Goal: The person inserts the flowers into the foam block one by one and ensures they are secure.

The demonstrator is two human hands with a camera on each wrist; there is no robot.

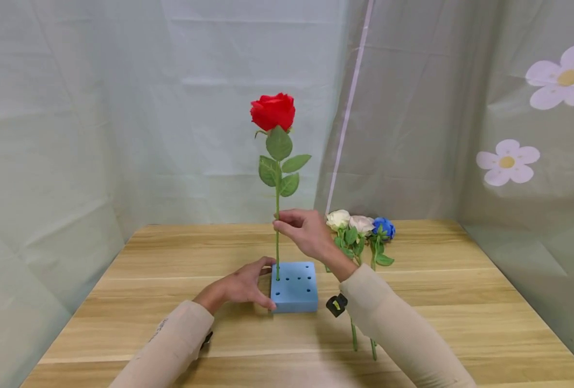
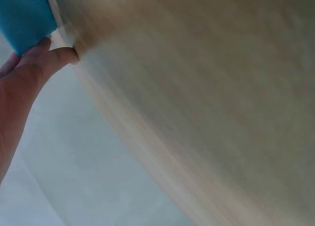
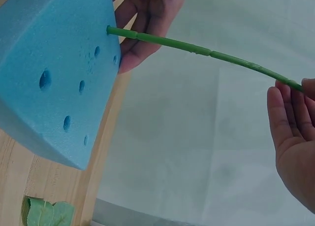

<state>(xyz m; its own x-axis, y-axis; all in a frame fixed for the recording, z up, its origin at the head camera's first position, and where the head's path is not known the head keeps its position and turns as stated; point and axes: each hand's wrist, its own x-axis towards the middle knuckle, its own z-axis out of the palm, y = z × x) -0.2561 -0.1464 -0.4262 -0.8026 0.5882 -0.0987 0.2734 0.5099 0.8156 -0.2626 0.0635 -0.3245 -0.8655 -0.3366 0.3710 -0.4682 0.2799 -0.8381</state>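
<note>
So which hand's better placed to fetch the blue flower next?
Probably the right hand, once it lets go of the red rose: the blue flower lies nearer it; the left hand grips the blue block.

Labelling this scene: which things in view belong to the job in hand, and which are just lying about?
In the job:
blue block, gripped by the left hand
red rose, stem in the block, pinched by the right hand

Lying about:
white rose
pale pink rose
blue rose
All on the table, unheld; possibly for later.
</note>
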